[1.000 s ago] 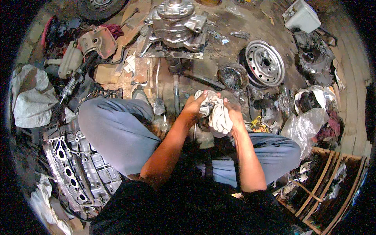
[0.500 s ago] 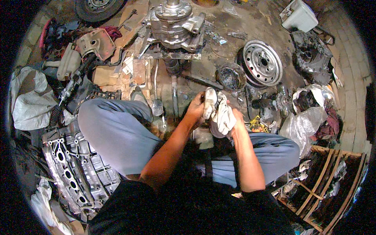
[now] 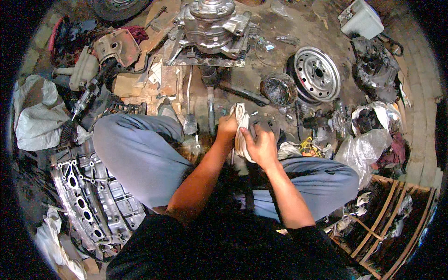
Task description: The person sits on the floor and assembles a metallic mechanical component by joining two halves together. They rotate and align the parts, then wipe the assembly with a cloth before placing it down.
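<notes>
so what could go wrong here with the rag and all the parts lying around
1. The white rag, bunched between the left hand and right hand, hides whatever it wraps, so a small part could slip out unseen.
2. Small loose bits on the dirty floor just ahead could be knocked away and lost.

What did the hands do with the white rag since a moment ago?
Both hands kept hold of the white rag. It was bunched out to the right of the hands; now it is folded flat between the left hand and the right hand. The steel wheel and the engine block stayed put.
</notes>
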Motion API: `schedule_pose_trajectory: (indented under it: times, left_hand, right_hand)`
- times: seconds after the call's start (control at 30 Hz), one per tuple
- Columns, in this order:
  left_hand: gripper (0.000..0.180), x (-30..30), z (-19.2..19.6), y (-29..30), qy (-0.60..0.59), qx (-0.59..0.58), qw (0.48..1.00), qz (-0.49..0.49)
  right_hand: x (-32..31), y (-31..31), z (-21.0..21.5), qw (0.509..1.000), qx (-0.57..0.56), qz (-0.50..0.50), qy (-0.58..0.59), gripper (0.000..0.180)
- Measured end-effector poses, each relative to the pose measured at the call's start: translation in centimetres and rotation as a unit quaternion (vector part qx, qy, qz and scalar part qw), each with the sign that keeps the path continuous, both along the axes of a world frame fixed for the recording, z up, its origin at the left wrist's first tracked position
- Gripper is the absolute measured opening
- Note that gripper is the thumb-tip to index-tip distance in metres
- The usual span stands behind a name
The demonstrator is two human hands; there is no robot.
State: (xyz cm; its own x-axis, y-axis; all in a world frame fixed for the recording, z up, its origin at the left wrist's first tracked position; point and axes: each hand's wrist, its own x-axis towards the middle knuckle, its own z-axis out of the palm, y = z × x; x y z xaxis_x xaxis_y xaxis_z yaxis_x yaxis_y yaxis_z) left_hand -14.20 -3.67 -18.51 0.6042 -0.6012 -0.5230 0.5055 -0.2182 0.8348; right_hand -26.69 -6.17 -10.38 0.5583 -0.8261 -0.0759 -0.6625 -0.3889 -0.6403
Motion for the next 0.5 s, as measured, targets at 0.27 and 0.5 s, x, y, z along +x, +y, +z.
schedule_pose_trajectory:
  times: [0.27, 0.5]
  left_hand:
    - [0.034, -1.8, 4.0, -0.3, -0.085, 0.039, 0.995, -0.039]
    - [0.014, -0.2, -1.5, 0.7, -0.234, -0.050, 0.970, -0.036]
  right_hand:
    - [-2.0, -4.4, -3.4, 0.939, 0.094, -0.259, -0.206, 0.041]
    - [-5.9, -8.9, -3.2, 0.741, 0.186, -0.465, -0.448, 0.037]
